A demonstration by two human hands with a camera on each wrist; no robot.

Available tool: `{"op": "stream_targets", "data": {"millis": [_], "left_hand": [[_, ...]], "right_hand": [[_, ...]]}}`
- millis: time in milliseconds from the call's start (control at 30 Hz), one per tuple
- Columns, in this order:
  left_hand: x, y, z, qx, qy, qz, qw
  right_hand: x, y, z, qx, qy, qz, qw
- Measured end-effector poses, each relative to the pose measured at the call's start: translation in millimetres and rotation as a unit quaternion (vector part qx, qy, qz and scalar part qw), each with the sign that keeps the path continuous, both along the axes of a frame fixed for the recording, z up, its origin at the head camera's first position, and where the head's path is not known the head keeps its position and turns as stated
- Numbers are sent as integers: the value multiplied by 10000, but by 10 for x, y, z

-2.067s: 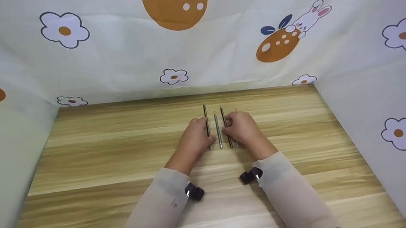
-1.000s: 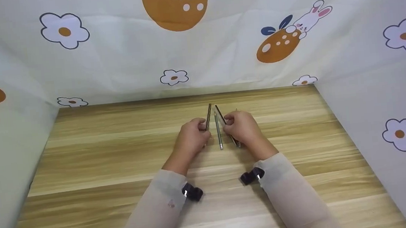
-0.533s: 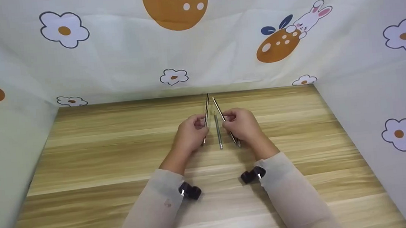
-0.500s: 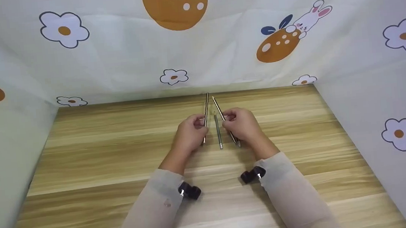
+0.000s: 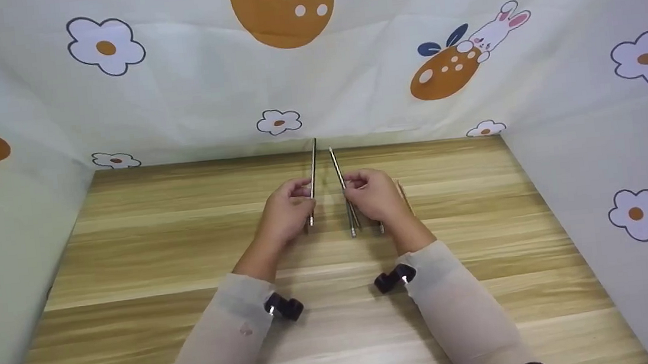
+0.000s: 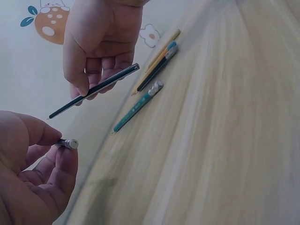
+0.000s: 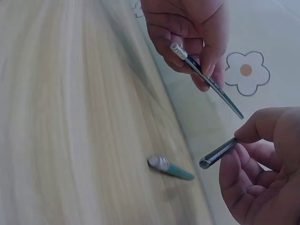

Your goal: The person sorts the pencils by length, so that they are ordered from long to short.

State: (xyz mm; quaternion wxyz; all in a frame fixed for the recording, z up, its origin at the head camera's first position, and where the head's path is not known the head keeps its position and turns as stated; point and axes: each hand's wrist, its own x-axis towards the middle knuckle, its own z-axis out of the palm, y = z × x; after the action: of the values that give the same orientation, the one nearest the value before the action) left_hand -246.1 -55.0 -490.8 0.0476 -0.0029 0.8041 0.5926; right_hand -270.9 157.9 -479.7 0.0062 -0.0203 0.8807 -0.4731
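Pencils (image 5: pixel 406 199) lay partly behind the right hand (image 5: pixel 373 195) in head view. Left wrist: left hand (image 6: pixel 37 180) pinched a dark pencil (image 6: pixel 68 143), mostly hidden. Right wrist: right fingers (image 7: pixel 231 171) pinched another pencil (image 7: pixel 218 154) near a blurred green pencil (image 7: pixel 177 172) on the table (image 7: pixel 79 140).

One high view, two close ones.
The head camera faces forward and down over the tabletop (image 5: pixel 129 254) and patterned cloth (image 5: pixel 189 76); the wrist views sit close, left hand (image 6: pixel 28 185) lower left in one, right hand (image 7: pixel 276 173) lower right in the other; these share both hands and a green pencil (image 6: pixel 137 108).
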Motion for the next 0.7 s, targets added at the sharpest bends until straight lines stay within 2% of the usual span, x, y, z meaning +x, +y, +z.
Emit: {"op": "stream_targets", "data": {"millis": [100,367,467,700], "left_hand": [[18,-114,-8,52,-62,8,10000],[63,-475,-58,-51,-89,206,9997],[78,-596,-64,-2,-107,236,9997],[128,-918,-46,-221,-102,350,9991]], "right_hand": [[-7,-97,-4,-346,-69,59,9994],[-26,-371,-9,-868,-330,127,9956],[-21,-484,-12,-1315,-592,237,9893],[-3,-748,1,-1798,-1092,291,9772]]}}
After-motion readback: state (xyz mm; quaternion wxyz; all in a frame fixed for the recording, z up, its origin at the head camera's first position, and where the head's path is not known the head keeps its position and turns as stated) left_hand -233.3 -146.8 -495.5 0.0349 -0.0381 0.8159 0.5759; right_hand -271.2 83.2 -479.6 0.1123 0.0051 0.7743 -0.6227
